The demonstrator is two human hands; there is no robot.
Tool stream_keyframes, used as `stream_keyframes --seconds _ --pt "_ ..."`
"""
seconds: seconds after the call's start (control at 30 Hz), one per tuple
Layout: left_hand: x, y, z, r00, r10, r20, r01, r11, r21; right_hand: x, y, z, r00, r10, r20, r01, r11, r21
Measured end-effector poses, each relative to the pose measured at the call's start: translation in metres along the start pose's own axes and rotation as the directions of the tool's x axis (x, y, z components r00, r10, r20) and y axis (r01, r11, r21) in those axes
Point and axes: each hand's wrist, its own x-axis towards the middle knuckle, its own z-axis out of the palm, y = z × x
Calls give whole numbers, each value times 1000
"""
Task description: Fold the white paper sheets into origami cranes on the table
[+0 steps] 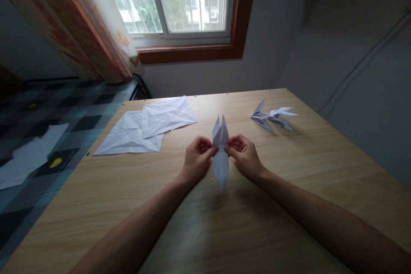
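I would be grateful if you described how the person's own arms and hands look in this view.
The left hand and right hand are ungloved, with no watch or bracelet showing at either wrist. The left forearm and right forearm are bare and slim, with no sleeve visible up to the picture's edge. I can make out no markings.

The pointed white folded-paper form (221,169) at the center looks matt, its panels smooth between creases. The two white four-sided paper sheets (128,135) at center left are matt, roughened by fold lines. The pale wood-grain table (154,235) looks smooth, faintly glossy. The orange patterned curtain (86,25), upper left, is cloth.
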Motion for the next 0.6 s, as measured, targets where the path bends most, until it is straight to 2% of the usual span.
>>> stream_keyframes --seconds 0.17,0.33,0.47,0.6 --pt "-1 1 1 1000 7 -11 -7 1000 5 0 1 1 999 45 -2 -45 997 59" --pt "-3 4 0 998 19 57 -30 980 197 0 0 0 997 79 -5 -79 997 24" --pt "-5 4 -1 993 -41 108 12 967 255 -2 -1 1 999 45 22 -45 999 -3" --pt "-4 8 -1 986 -35 162 -2 975 222 -5 -2 1 991 -59 123 79 982 -172"
